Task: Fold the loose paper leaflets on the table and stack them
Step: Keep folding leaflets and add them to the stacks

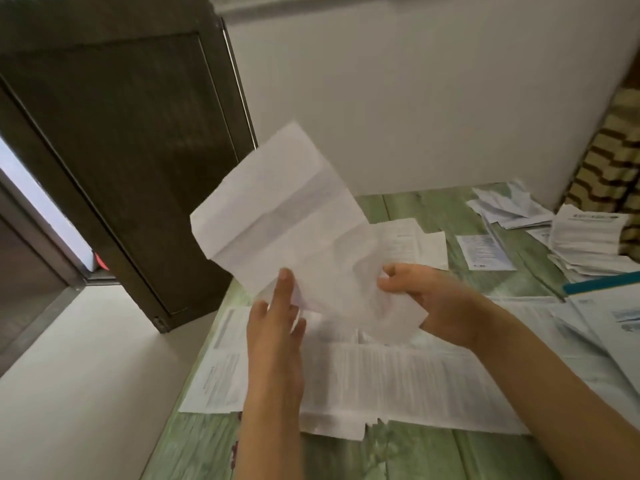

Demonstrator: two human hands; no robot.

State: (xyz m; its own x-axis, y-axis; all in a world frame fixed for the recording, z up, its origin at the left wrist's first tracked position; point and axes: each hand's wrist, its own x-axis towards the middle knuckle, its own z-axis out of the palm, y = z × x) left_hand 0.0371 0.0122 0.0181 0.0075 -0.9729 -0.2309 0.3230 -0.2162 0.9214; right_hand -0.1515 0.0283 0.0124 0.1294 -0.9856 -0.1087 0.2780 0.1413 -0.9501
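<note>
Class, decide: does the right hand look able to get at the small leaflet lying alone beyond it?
Probably yes, once freed: the right hand pinches the raised sheet, but nothing stands between it and the small leaflet.

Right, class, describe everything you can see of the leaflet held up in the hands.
The leaflet is thin white paper with faint print showing through and fold creases crossing it. It is held half open above the table, tilted, with its upper corner pointing up and away. The right hand pinches its crumpled lower right part. The left hand touches its lower edge with straight fingers. Blur hides the text.
</note>
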